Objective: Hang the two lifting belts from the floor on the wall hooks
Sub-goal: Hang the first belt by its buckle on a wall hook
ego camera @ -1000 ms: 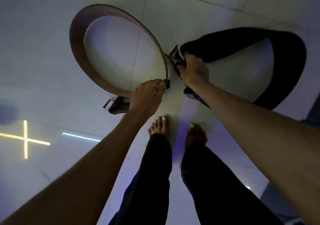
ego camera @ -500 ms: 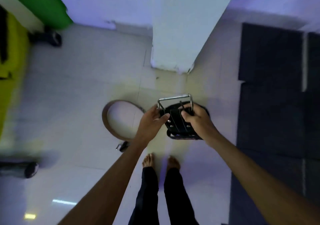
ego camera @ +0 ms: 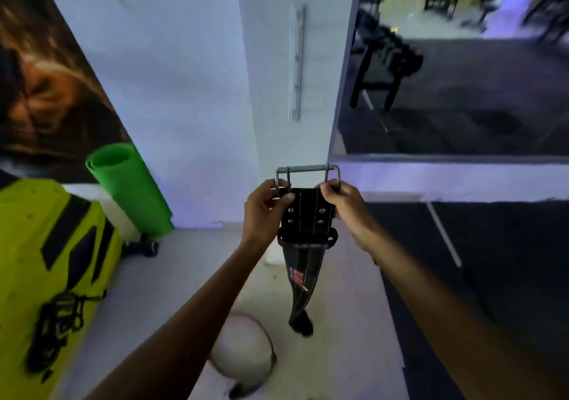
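The black lifting belt (ego camera: 304,215) hangs in front of me, its steel buckle on top and its tail dangling toward the floor. My left hand (ego camera: 264,212) grips the buckle end from the left, and my right hand (ego camera: 345,202) grips it from the right. A brown leather belt (ego camera: 268,353) lies curled on the pale floor below, behind my left forearm. On the white pillar straight ahead, a vertical metal hook rail (ego camera: 297,61) is mounted above the buckle, apart from it.
A rolled green mat (ego camera: 129,190) leans on the wall at left, beside a yellow box (ego camera: 46,245) with black cords on it. A large mirror (ego camera: 462,76) fills the right wall. Dark rubber flooring (ego camera: 492,261) covers the right side.
I have stood up, and the view has swung from the floor to the pillar. Both hands have lifted the black belt by its buckle end. The brown belt stayed on the floor.
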